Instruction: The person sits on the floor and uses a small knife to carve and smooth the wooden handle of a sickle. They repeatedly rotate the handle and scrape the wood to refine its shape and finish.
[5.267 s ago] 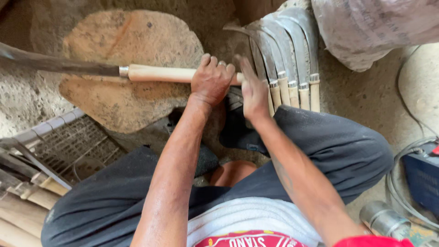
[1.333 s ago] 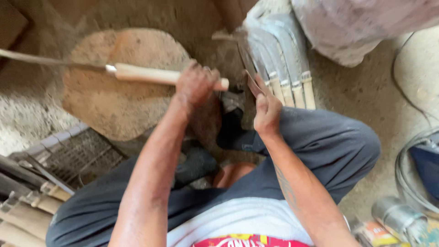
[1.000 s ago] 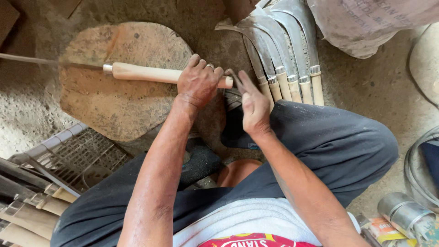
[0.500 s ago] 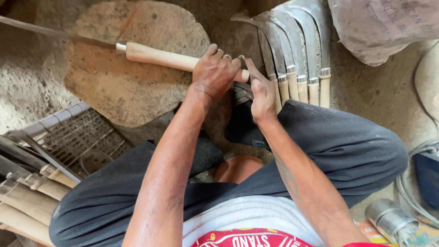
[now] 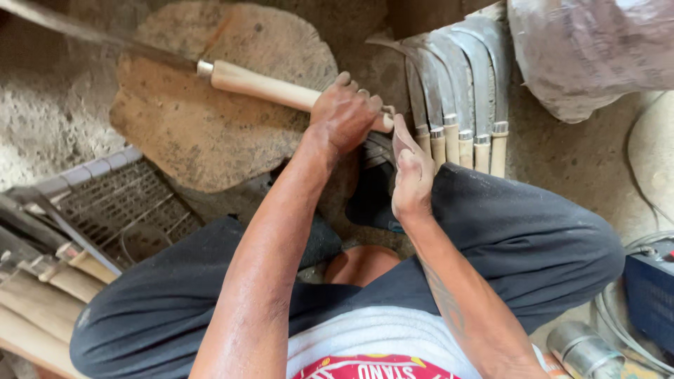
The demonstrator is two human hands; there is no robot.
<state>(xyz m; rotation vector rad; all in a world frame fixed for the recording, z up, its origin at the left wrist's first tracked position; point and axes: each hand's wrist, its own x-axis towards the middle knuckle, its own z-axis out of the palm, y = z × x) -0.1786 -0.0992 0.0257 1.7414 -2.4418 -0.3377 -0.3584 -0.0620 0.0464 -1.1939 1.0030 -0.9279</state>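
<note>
A long blade tool with a pale wooden handle [image 5: 263, 85] lies slanted across a round wooden stump [image 5: 210, 126], its dark blade [image 5: 91, 35] running off to the upper left. My left hand [image 5: 347, 112] is closed around the handle near its butt end. My right hand [image 5: 413, 175] stands just right of it, fingers together and tips touching the butt of the handle; whether it pinches anything is hidden. Both hands work above my crossed legs in dark trousers [image 5: 533, 231].
Several curved sickles with wooden handles [image 5: 460, 91] lean in a row at the upper right, beside a grey sack [image 5: 597, 56]. A wire crate [image 5: 112, 203] and wooden handles [image 5: 42, 281] lie at left. Cables, a blue box [image 5: 649, 288] and a metal can [image 5: 579, 347] sit at right.
The tool has swung slightly, so its blade end sits higher at the upper left. My left hand stays on the handle, and my right hand has straightened against the butt end.
</note>
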